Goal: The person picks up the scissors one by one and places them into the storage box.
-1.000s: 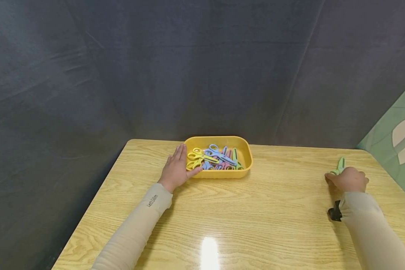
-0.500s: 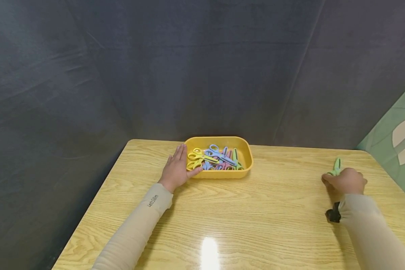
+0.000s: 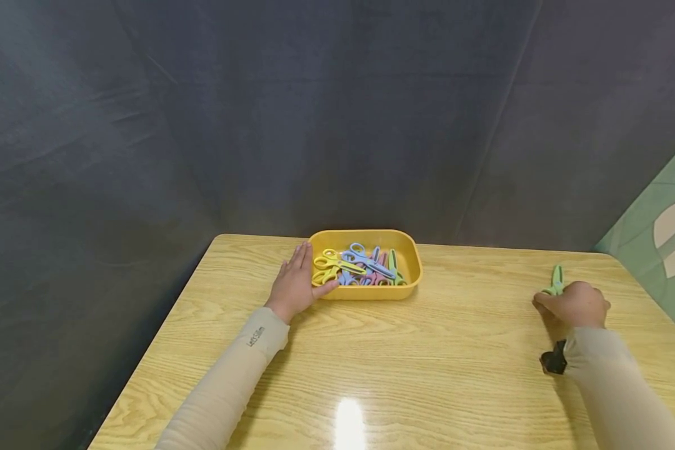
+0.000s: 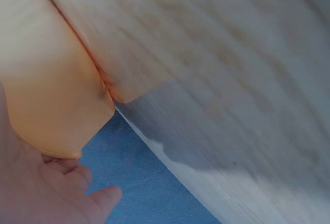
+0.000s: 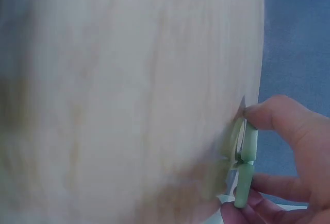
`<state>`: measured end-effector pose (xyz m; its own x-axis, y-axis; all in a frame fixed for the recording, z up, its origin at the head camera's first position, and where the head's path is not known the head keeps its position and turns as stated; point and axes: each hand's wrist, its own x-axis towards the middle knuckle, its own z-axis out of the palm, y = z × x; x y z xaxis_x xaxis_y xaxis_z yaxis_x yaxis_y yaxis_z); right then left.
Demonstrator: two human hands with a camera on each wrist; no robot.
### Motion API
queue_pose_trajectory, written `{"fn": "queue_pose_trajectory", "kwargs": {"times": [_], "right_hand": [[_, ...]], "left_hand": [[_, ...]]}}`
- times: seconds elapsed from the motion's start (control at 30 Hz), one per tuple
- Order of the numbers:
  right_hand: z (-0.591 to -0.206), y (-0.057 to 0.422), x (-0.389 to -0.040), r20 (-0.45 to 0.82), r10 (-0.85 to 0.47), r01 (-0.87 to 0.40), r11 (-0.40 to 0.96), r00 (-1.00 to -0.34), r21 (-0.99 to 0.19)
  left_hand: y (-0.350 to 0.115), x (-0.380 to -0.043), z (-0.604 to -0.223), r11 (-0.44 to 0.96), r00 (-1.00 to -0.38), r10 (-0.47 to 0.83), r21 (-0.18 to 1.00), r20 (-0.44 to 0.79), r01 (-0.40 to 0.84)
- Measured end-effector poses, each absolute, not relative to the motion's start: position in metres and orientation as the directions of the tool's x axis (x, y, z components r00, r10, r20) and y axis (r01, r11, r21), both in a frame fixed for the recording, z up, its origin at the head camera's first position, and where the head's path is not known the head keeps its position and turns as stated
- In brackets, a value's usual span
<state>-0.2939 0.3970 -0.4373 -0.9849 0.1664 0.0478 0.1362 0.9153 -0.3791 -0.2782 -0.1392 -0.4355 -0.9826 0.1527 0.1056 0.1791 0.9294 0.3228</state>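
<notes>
A yellow tray (image 3: 365,293) at the table's far edge holds several scissors in yellow, blue, pink and green. My left hand (image 3: 294,282) rests against its left end, fingers extended along the side and thumb at the front rim. The left wrist view shows that hand (image 4: 51,190) at the rim of the tray (image 4: 56,90). Far to the right, low over the table, my right hand (image 3: 578,304) holds green scissors (image 3: 556,280). In the right wrist view, the hand (image 5: 294,157) pinches the green scissors (image 5: 246,157) by the handles between thumb and fingers.
The wood-grained table (image 3: 427,362) extends between both hands. A dark cloth (image 3: 343,125) hangs behind it, and a green patterned panel (image 3: 658,219) stands beyond the right corner. A black device (image 3: 554,358) sits at the right wrist.
My right hand slides slightly left and nearer with the green scissors, which have turned a little to the left. The left hand stays at the tray.
</notes>
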Motion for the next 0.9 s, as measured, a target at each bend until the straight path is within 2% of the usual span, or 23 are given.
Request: {"fn": "queue_pose_trajectory", "kwargs": {"times": [0.6,0.9], "right_hand": [[-0.439,0.395,-0.291,0.105,0.135,0.078,0.9,-0.985,-0.429],[-0.427,0.372,-0.295,0.164,0.098,0.012,0.889,-0.982,-0.457]], "left_hand": [[-0.139,-0.279,-0.435,0.928,-0.985,0.147,0.333,0.092,0.169],[-0.139,-0.278,-0.435,0.926,-0.985,0.139,0.339,0.101,0.165]]}}
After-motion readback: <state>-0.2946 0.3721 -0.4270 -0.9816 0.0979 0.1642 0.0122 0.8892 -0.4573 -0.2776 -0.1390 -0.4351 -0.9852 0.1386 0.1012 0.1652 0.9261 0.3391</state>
